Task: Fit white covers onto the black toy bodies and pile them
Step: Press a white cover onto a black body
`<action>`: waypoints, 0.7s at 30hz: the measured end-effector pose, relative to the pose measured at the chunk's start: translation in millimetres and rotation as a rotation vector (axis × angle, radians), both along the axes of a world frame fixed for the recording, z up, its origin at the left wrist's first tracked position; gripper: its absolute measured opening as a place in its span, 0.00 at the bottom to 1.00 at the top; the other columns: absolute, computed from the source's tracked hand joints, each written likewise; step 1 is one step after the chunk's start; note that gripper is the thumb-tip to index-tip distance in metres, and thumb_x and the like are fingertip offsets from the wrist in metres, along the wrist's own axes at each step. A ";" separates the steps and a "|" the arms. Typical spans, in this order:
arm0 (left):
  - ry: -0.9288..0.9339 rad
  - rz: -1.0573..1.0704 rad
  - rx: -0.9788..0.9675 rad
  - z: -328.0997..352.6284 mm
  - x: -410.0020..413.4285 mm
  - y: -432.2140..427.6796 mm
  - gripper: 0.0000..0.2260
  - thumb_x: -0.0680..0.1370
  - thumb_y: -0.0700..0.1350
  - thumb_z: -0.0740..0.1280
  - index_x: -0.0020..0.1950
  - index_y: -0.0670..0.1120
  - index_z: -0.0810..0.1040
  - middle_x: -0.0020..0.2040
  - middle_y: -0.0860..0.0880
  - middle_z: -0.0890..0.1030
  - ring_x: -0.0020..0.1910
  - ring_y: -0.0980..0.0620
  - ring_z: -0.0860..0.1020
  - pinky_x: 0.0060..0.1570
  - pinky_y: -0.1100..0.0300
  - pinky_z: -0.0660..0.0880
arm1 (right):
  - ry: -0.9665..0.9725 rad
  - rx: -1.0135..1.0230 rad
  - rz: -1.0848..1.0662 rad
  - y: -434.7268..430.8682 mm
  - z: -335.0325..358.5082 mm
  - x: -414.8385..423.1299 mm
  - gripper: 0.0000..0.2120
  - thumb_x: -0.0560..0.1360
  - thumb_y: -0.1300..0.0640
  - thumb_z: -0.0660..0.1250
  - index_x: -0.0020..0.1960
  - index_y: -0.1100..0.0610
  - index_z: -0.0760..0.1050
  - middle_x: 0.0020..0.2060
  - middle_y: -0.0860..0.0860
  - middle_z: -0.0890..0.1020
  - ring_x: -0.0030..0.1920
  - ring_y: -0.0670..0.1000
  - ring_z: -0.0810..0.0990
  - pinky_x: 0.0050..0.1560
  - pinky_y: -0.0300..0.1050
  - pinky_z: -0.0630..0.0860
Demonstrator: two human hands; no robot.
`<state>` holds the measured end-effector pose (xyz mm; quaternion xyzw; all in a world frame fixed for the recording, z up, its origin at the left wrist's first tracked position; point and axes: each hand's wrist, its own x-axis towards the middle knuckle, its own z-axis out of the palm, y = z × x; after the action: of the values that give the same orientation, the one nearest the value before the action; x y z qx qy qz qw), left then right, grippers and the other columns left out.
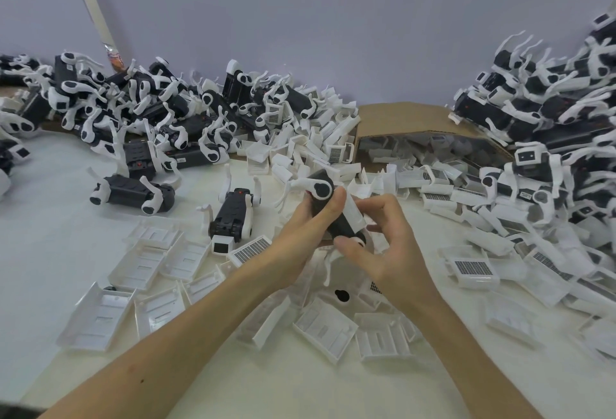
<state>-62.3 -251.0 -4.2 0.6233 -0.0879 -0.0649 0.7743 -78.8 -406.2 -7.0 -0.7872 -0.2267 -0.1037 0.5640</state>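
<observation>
A black toy body with white legs is held up above the middle of the table. My left hand grips it from the left, thumb across its upper side. My right hand holds its lower end, fingers curled round it and against a white cover lying along the body's right side. Loose white covers lie scattered on the white table below and to the left of my hands.
Piles of black-and-white toy bodies rise at the back left and at the right. An open cardboard box of white parts stands behind my hands. Two bodies lie apart on the table left of my hands.
</observation>
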 end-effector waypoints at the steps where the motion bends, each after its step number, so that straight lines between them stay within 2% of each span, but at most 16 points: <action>1: 0.001 -0.035 -0.027 -1.1 -0.3 -1.1 0.31 0.72 0.64 0.71 0.68 0.48 0.74 0.59 0.47 0.84 0.59 0.48 0.82 0.57 0.55 0.79 | -0.030 -0.006 -0.048 1.2 -0.5 0.0 0.20 0.69 0.50 0.75 0.57 0.45 0.72 0.56 0.41 0.81 0.62 0.45 0.78 0.61 0.43 0.71; 3: -0.017 -0.118 -0.075 -3.6 1.0 -3.7 0.18 0.75 0.52 0.70 0.63 0.48 0.77 0.56 0.48 0.85 0.57 0.50 0.83 0.54 0.59 0.79 | -0.081 -0.019 -0.139 0.5 -0.7 2.0 0.21 0.67 0.51 0.77 0.57 0.47 0.73 0.55 0.43 0.80 0.61 0.46 0.77 0.60 0.43 0.72; 4: -0.020 -0.130 -0.096 -4.8 1.6 -4.4 0.15 0.74 0.46 0.68 0.60 0.48 0.78 0.54 0.48 0.85 0.55 0.51 0.83 0.52 0.60 0.79 | -0.104 -0.036 -0.165 -1.8 -0.9 3.6 0.21 0.68 0.52 0.78 0.57 0.47 0.73 0.54 0.43 0.80 0.60 0.45 0.77 0.59 0.41 0.72; 6: -0.015 -0.118 -0.074 -5.3 1.3 -6.1 0.17 0.71 0.42 0.65 0.60 0.46 0.77 0.54 0.47 0.85 0.54 0.52 0.83 0.53 0.60 0.79 | -0.159 -0.098 -0.170 -6.7 -0.9 6.1 0.22 0.69 0.58 0.79 0.58 0.47 0.75 0.52 0.41 0.81 0.57 0.43 0.78 0.56 0.33 0.71; 8: -0.048 -0.131 0.052 -6.5 0.2 -5.5 0.22 0.73 0.42 0.65 0.68 0.44 0.72 0.61 0.46 0.81 0.60 0.50 0.80 0.60 0.59 0.76 | -0.200 -0.150 -0.171 -10.2 -0.4 7.7 0.22 0.70 0.61 0.78 0.60 0.48 0.76 0.52 0.40 0.82 0.55 0.42 0.79 0.54 0.28 0.70; 10: -0.115 -0.141 0.192 -6.1 -3.7 -3.9 0.20 0.80 0.42 0.66 0.70 0.54 0.68 0.65 0.53 0.78 0.65 0.55 0.76 0.59 0.67 0.74 | -0.194 -0.141 -0.175 -12.3 0.5 8.9 0.22 0.70 0.62 0.77 0.59 0.45 0.77 0.50 0.39 0.83 0.54 0.42 0.80 0.56 0.31 0.72; 12: -0.226 -0.113 0.255 -6.6 -4.8 -2.7 0.16 0.83 0.42 0.64 0.67 0.58 0.68 0.58 0.63 0.79 0.59 0.66 0.77 0.51 0.74 0.74 | -0.137 -0.096 -0.168 -15.8 1.7 10.6 0.21 0.71 0.62 0.77 0.59 0.46 0.78 0.49 0.41 0.84 0.54 0.44 0.82 0.60 0.41 0.76; 14: -0.310 -0.040 0.250 -5.3 -4.0 -2.8 0.14 0.82 0.44 0.67 0.66 0.56 0.72 0.55 0.61 0.82 0.58 0.63 0.79 0.53 0.68 0.77 | -0.078 -0.061 -0.142 -19.8 4.0 11.9 0.20 0.72 0.60 0.78 0.61 0.51 0.79 0.50 0.44 0.85 0.54 0.46 0.83 0.60 0.47 0.78; 15: -0.333 0.002 0.239 -3.5 -3.1 -3.1 0.14 0.79 0.46 0.69 0.65 0.55 0.75 0.54 0.59 0.83 0.57 0.60 0.81 0.52 0.64 0.79 | -0.065 -0.045 -0.118 -20.8 5.4 11.6 0.19 0.72 0.58 0.77 0.61 0.52 0.79 0.51 0.45 0.86 0.55 0.46 0.83 0.60 0.47 0.79; 18: -0.372 0.072 0.211 1.6 -1.1 -0.5 0.13 0.73 0.48 0.74 0.56 0.59 0.80 0.49 0.54 0.85 0.50 0.56 0.83 0.45 0.61 0.80 | -0.022 0.028 -0.053 -18.7 9.7 7.8 0.18 0.70 0.53 0.75 0.60 0.52 0.79 0.51 0.44 0.86 0.54 0.46 0.84 0.57 0.42 0.80; 20: -0.367 0.072 0.211 1.9 0.2 1.5 0.17 0.70 0.52 0.76 0.58 0.56 0.81 0.52 0.45 0.83 0.51 0.51 0.83 0.48 0.53 0.82 | 0.030 0.102 -0.008 -18.9 11.1 6.9 0.19 0.69 0.56 0.76 0.59 0.55 0.79 0.51 0.46 0.86 0.53 0.48 0.85 0.54 0.41 0.80; 21: -0.364 0.060 0.217 1.8 0.7 2.9 0.21 0.69 0.54 0.76 0.60 0.54 0.81 0.54 0.46 0.82 0.52 0.50 0.83 0.51 0.51 0.81 | 0.053 0.132 0.010 -20.3 10.8 7.7 0.20 0.69 0.59 0.78 0.59 0.58 0.78 0.50 0.49 0.87 0.53 0.49 0.85 0.52 0.41 0.81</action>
<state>-61.6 -248.0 -2.4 0.7068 -0.2005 0.0628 0.6755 -71.0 -426.4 3.8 -0.7496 -0.2083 -0.0950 0.6211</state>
